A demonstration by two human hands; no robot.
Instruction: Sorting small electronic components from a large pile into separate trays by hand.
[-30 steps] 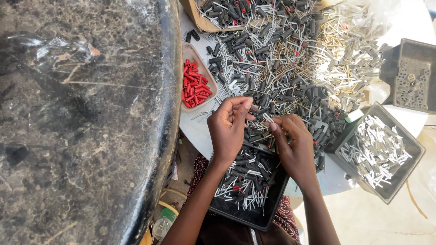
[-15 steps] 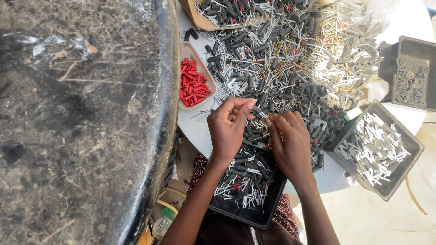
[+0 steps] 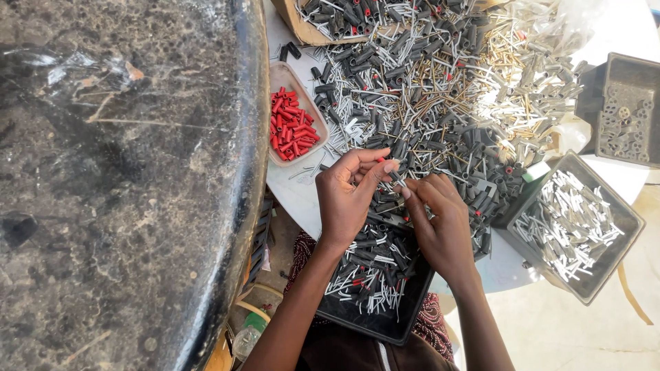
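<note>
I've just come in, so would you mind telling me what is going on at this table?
A person is working through a big heap of small black, silver and brass pieces on a white table. The left hand and right hand meet over one small piece pinched between the fingertips. Below them sits a black tray of mixed pieces; a small tray holds red sleeves, and another black tray holds silver pins.

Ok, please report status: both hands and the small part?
Left hand and right hand pinch one small pin together. Above black tray. Nothing in the way.
</note>
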